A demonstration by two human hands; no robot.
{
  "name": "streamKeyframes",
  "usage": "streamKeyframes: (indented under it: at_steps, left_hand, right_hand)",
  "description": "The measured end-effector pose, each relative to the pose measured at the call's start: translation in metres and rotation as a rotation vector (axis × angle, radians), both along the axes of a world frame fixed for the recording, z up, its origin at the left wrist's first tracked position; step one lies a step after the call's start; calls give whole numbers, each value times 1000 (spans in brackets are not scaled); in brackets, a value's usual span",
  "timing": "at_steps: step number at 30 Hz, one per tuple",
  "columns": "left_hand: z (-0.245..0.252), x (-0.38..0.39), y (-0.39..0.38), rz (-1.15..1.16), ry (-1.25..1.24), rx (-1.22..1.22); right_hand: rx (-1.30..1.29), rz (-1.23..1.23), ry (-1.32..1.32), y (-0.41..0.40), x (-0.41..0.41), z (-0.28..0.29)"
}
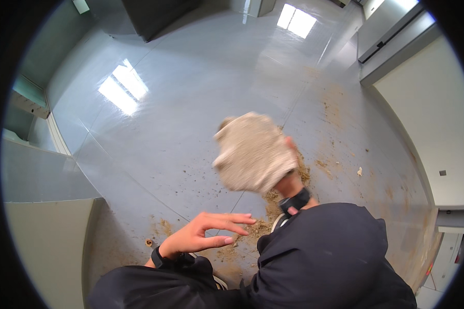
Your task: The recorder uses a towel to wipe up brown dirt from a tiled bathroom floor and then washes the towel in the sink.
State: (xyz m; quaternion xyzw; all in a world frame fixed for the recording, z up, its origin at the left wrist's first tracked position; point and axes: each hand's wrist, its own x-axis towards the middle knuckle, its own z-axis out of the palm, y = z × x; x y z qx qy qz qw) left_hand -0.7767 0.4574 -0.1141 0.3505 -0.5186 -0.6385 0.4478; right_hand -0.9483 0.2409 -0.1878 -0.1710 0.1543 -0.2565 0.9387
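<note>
A beige cloth point(255, 154), blurred by motion, is in my right hand point(290, 181); it covers most of the fingers, and a black band circles that wrist. My left hand point(212, 231) is held with its fingers apart and nothing in it, near my left knee. Brown dirt and crumbs point(260, 228) lie on the grey tiled floor point(201, 96) just past the left fingertips. More dirt shows beside and below the right hand.
Brown smears and crumbs point(324, 166) spread over the floor at the right, with a small pale scrap point(359, 171). A small brown piece point(149, 242) lies left of my left wrist. Pale walls or panels point(46, 235) stand at both sides. A dark box-like object point(131, 19) stands at the top.
</note>
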Motion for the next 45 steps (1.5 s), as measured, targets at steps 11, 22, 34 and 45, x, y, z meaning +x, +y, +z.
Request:
streamKeyframes:
  at_steps: [11,22,34,45]
  left_hand:
    - [-34,46,87,487,49,411]
    - [-56,70,109,675,75,459]
    - [-82,118,161,903,106,349]
    - [-87,137,212,1038,212,419]
  right_hand:
    - [-828,-329,714,-317,-110,-5]
    - [-1558,-260,1147,-225,77,-147]
    - [-1523,-147,1133,45,158,-113]
    - [-1747,176,771,71,518,-134]
